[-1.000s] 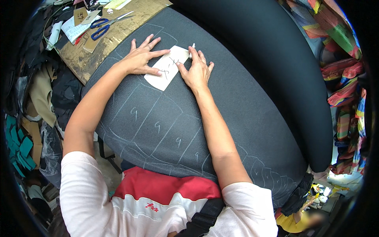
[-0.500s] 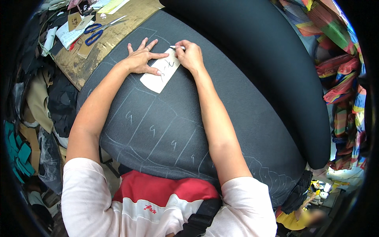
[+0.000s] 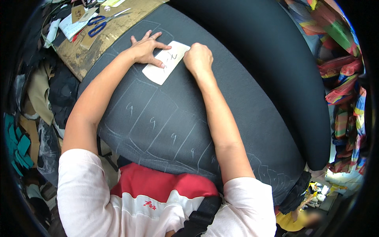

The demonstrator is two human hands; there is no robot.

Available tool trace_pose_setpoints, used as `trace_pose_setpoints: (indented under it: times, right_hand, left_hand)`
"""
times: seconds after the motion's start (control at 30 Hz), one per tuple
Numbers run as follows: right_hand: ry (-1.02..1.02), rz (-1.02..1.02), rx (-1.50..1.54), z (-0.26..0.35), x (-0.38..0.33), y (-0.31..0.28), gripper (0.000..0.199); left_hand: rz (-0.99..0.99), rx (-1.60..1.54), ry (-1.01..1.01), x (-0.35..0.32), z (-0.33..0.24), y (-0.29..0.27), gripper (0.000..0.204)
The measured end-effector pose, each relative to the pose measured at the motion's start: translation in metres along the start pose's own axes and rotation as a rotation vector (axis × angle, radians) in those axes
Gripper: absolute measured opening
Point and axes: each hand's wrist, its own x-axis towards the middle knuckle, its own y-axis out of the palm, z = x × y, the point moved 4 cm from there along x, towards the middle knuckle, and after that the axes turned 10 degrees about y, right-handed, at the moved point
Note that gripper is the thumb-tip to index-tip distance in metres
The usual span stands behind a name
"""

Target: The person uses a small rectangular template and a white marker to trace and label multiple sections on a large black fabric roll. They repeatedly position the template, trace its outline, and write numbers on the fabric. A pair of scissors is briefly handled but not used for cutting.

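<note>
My left hand [image 3: 146,50] lies with spread fingers on a pale card template [image 3: 158,76], its thumb and forefinger pressing the card flat. Under the card is dark grey fabric [image 3: 241,94], marked with white outlines and small symbols. My right hand [image 3: 198,58] is closed at the card's upper right edge. The white marking pencil it held a moment earlier is hidden behind its fingers now.
Blue-handled scissors [image 3: 98,28] and papers [image 3: 73,27] lie on a worn wooden table [image 3: 73,55] at the upper left. A thick black fabric roll [image 3: 272,67] borders the right. Colourful cloth hangs beyond it, and a person in yellow [image 3: 290,221] is at lower right.
My right hand has moved slightly right and turned, so the pencil tip no longer shows. The left hand and card sit a little higher and further right in the view.
</note>
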Motion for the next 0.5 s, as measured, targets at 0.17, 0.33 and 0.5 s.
trace_pose_setpoints:
  times: [0.17,0.33,0.5]
  right_hand:
    - [-0.269,0.250,-0.042,0.034,-0.087,0.009,0.017]
    - [-0.419,0.176,0.392,0.063,-0.093,0.017,0.017]
    - [-0.321,0.237,0.129,0.054,-0.102,0.017,0.017]
  left_hand:
    - [0.021,0.048,-0.029,0.000,-0.014,-0.013,0.084]
    - [-0.005,0.099,0.009,0.008,-0.030,-0.021,0.080]
    - [0.007,-0.034,0.009,0.011,-0.032,-0.012,0.081]
